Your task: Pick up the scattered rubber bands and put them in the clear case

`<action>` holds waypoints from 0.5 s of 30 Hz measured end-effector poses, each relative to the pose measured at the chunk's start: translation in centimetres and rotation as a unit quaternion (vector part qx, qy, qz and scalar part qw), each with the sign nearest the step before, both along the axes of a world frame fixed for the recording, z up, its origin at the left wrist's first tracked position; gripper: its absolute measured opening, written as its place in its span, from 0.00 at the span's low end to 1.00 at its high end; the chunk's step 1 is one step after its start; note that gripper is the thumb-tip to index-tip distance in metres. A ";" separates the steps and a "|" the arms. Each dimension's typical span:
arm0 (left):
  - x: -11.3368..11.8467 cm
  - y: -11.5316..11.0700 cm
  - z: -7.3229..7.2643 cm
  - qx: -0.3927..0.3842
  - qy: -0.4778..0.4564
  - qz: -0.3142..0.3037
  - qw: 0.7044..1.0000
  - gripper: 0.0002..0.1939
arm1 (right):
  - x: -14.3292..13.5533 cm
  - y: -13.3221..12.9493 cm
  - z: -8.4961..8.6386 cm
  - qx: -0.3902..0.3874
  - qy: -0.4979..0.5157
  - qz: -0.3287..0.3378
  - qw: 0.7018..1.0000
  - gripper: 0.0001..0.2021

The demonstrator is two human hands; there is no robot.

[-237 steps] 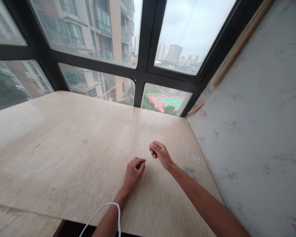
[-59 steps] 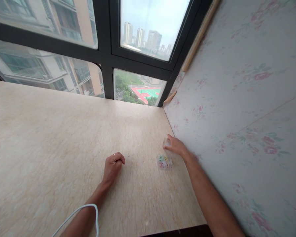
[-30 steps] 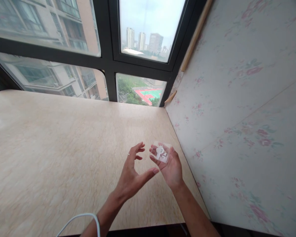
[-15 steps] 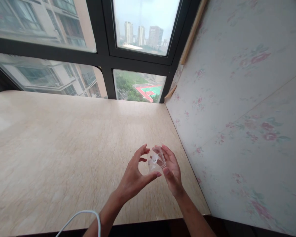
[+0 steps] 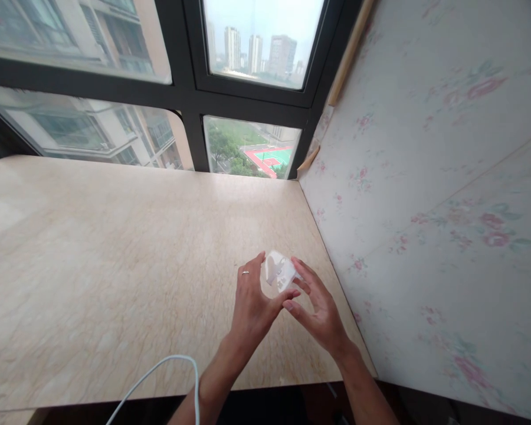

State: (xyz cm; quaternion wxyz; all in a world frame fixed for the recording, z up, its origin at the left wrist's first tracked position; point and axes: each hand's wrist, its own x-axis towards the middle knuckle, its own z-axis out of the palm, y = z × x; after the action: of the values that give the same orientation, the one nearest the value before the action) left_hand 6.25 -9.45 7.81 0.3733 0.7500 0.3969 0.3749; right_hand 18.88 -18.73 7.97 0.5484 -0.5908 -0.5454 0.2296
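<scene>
Above the stone-patterned surface I have a small clear plastic box (image 5: 278,270), tilted, with a pale mark or highlight on it. My left hand (image 5: 253,298), a ring on one finger, grips the box from the left, its thumb along the lower edge and its fingertips on the far side. On the right, my right hand (image 5: 318,304) curls round the box, index fingertip at its upper right corner and thumb close to my left thumb. Whatever the box may contain is too faint to make out.
The marbled beige sill (image 5: 115,254) spreads under my hands to the dark window frame (image 5: 248,106). A flower-patterned wall (image 5: 425,195) rises close on the right. Beside my left forearm loops a white cable (image 5: 159,361). Peeling wallpaper (image 5: 308,160) hangs at the corner.
The box has turned between my hands and moved up slightly. My left hand has rotated so its back shows, and my right hand has shifted from beneath the box to its right side.
</scene>
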 end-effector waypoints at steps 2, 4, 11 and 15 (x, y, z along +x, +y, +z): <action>0.4 -0.2 0.1 -0.040 -0.008 -0.002 0.999 0.44 | 0.9 0.0 0.2 -0.022 -0.002 0.002 1.000 0.33; 0.7 -0.3 0.3 -0.084 -0.019 -0.009 0.996 0.43 | 1.6 0.0 0.4 -0.039 -0.007 -0.002 0.999 0.35; 1.1 -0.6 0.7 -0.209 -0.094 -0.053 0.972 0.26 | 3.6 0.3 0.6 -0.080 -0.078 -0.069 0.991 0.36; 1.0 -0.1 0.3 -0.223 -0.099 -0.085 0.966 0.26 | 5.4 0.2 0.2 -0.118 -0.058 -0.066 0.989 0.32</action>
State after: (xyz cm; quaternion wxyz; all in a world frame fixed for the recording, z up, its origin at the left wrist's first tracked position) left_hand 7.20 -9.55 8.07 0.5986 0.6384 0.3663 0.3162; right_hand 24.29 -18.50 8.16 0.4560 -0.6988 -0.5052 0.2205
